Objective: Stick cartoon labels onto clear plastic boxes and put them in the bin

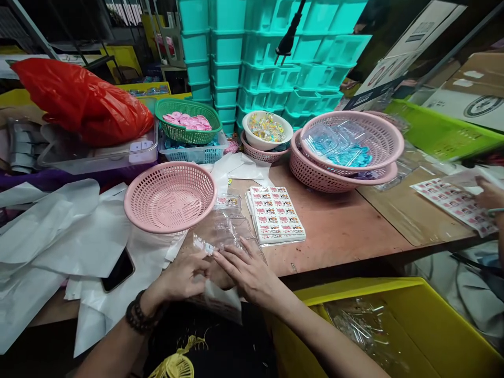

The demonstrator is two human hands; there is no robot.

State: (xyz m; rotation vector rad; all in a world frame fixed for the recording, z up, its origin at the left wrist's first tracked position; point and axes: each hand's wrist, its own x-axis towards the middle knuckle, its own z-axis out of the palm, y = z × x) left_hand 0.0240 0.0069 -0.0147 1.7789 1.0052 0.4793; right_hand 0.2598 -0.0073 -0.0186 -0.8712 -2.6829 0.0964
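Note:
My left hand (183, 275), with a dark beaded bracelet at the wrist, is closed with curled fingers by a sticker sheet (222, 300) that hangs over the table's front edge. A small printed sticker (202, 245) shows at the fingertips of both hands. My right hand (252, 275) has its fingers stretched out, lying over clear plastic boxes (232, 226) on the table. Beyond them, a clear box with a printed label (227, 202) lies by the pink basket (169, 197). A stack of sticker sheets (277, 212) is to the right of my hands.
White backing paper (51, 231) and a phone (118, 270) lie at left. Pink baskets (350, 142) with blue pieces, a green basket (189, 134) and a white bowl (268, 131) stand behind. A yellow bin (417, 320) is below right. Another person's hand (490, 194) holds a sheet.

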